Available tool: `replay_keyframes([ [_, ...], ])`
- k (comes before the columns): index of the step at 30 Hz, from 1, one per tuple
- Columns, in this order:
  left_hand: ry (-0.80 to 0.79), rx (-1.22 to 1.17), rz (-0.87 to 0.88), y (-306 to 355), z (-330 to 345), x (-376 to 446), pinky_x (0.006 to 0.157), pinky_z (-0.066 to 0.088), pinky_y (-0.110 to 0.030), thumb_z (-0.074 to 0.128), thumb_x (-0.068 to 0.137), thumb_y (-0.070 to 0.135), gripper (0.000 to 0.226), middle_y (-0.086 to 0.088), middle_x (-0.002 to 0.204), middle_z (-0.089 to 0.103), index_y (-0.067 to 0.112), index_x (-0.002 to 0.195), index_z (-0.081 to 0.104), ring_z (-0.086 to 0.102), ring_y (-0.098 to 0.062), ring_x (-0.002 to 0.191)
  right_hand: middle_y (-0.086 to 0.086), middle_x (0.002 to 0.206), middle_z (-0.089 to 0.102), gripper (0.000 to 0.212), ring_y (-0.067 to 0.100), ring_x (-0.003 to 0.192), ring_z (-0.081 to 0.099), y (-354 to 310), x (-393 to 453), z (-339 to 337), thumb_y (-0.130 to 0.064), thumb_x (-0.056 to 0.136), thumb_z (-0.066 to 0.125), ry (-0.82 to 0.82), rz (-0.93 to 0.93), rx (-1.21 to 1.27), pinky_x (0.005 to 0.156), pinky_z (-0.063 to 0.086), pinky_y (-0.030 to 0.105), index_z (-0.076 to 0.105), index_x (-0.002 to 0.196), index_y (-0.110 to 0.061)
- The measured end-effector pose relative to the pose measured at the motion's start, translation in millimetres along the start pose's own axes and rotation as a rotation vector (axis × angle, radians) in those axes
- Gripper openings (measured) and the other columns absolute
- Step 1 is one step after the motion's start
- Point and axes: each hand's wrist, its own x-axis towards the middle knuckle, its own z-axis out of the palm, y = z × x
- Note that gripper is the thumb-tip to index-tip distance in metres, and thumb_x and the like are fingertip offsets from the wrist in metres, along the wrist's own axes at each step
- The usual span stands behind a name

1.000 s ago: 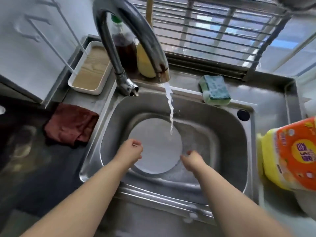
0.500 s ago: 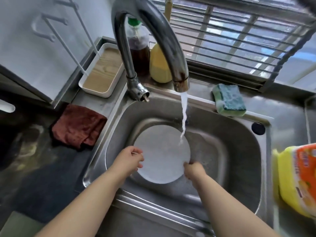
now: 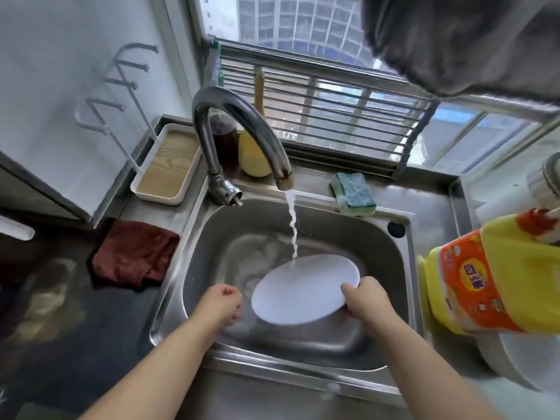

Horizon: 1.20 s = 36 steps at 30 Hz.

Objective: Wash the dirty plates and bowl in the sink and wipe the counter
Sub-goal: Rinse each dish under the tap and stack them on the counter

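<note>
- We see the right hand (image 3: pixel 365 301) gripping the right edge of the white plate (image 3: pixel 303 291), fingers curled over its rim.
- The plate sits tilted above the basin of the steel sink (image 3: pixel 375 237), and the stream from the faucet (image 3: pixel 242 128) lands on its upper edge.
- The left hand (image 3: pixel 221 303) hangs just left of the plate, fingers loosely curled, holding nothing and not touching it.
- On the sink's back ledge lies a green sponge (image 3: pixel 353 189).
- Left of the sink, a dark red cloth (image 3: pixel 135 253) lies crumpled on the counter (image 3: pixel 75 328).
- A yellow detergent bottle (image 3: pixel 491 277) stands to the right.
</note>
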Motion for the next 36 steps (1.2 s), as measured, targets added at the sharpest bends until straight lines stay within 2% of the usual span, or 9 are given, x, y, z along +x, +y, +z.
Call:
replay_keyframes([
  [2,-0.056,-0.099,-0.064,8,6,-9,0.048,0.037,-0.02,0.044,0.101,0.024,0.029,-0.01,0.067,0.051,0.009,0.076,0.049,0.048,-0.019,0.05,0.008,0.065,0.05,0.018,0.013,0.048,0.047,-10,-13,-9,-0.005,0.088,0.046,0.003,-0.004,0.084,0.034,0.033,0.013,0.05,0.071,-0.004],
  [5,-0.192,-0.227,-0.096,24,12,-24,0.065,0.056,-0.037,0.039,0.1,0.043,0.044,-0.023,0.091,0.067,0.003,0.097,0.057,0.066,-0.034,0.078,0.007,0.062,0.051,0.023,0.016,0.053,0.05,-16,-28,-13,0.003,0.09,0.041,-0.036,0.01,0.265,0.034,0.036,0.013,0.055,0.072,0.001],
  [8,-0.226,-0.308,-0.008,44,12,-34,0.078,0.055,-0.045,0.042,0.1,0.013,0.019,-0.024,0.096,0.065,-0.001,0.102,0.054,0.064,-0.033,0.085,0.015,0.078,0.06,0.025,0.02,0.068,0.059,-16,-33,-10,0.007,0.092,0.038,-0.094,0.056,0.423,0.041,0.047,0.018,0.057,0.076,0.004],
  [11,-0.192,-0.295,0.093,59,5,-35,0.073,0.057,-0.04,0.042,0.093,-0.008,0.015,-0.02,0.099,0.064,-0.002,0.099,0.055,0.063,-0.028,0.086,0.017,0.097,0.065,0.021,0.023,0.082,0.064,-14,-26,-1,0.004,0.096,0.039,-0.137,0.096,0.589,0.049,0.053,0.023,0.059,0.103,0.007],
  [15,-0.172,-0.297,0.167,63,-9,-36,0.071,0.055,-0.038,0.043,0.091,-0.013,0.03,-0.015,0.105,0.064,0.001,0.115,0.053,0.063,-0.029,0.092,0.014,0.11,0.067,0.025,0.026,0.093,0.066,-13,-19,20,-0.005,0.099,0.041,-0.154,0.146,0.749,0.062,0.055,0.029,0.058,0.118,-0.005],
  [22,-0.146,-0.274,0.257,56,-29,-46,0.064,0.057,-0.032,0.05,0.09,-0.009,0.033,-0.008,0.106,0.066,0.011,0.115,0.054,0.065,-0.026,0.095,0.014,0.102,0.068,0.025,0.027,0.089,0.065,-23,-23,48,-0.01,0.101,0.041,-0.176,0.227,0.822,0.07,0.055,0.037,0.056,0.118,0.0],
  [29,-0.019,-0.178,0.325,58,-33,-75,0.059,0.056,-0.025,0.057,0.089,0.001,0.016,-0.004,0.091,0.069,0.017,0.09,0.061,0.067,-0.022,0.087,0.015,0.089,0.065,0.017,0.025,0.077,0.064,-22,-41,61,-0.007,0.099,0.045,-0.223,0.369,0.72,0.047,0.056,0.028,0.054,0.107,0.006],
  [32,-0.02,-0.188,0.242,53,-33,-83,0.06,0.056,-0.027,0.055,0.089,0.001,0.009,-0.009,0.087,0.07,0.006,0.086,0.062,0.068,-0.023,0.082,0.014,0.09,0.065,0.013,0.023,0.076,0.063,-14,-48,43,-0.005,0.095,0.049,-0.242,0.349,0.61,0.051,0.055,0.025,0.058,0.096,0.004],
  [36,-0.075,-0.259,0.084,44,-24,-82,0.056,0.058,-0.026,0.053,0.091,0.0,0.01,-0.017,0.085,0.07,-0.006,0.089,0.061,0.069,-0.022,0.072,0.013,0.076,0.057,0.011,0.018,0.062,0.056,-10,-56,5,0.002,0.094,0.046,-0.244,0.266,0.56,0.043,0.049,0.022,0.055,0.096,0.006],
])
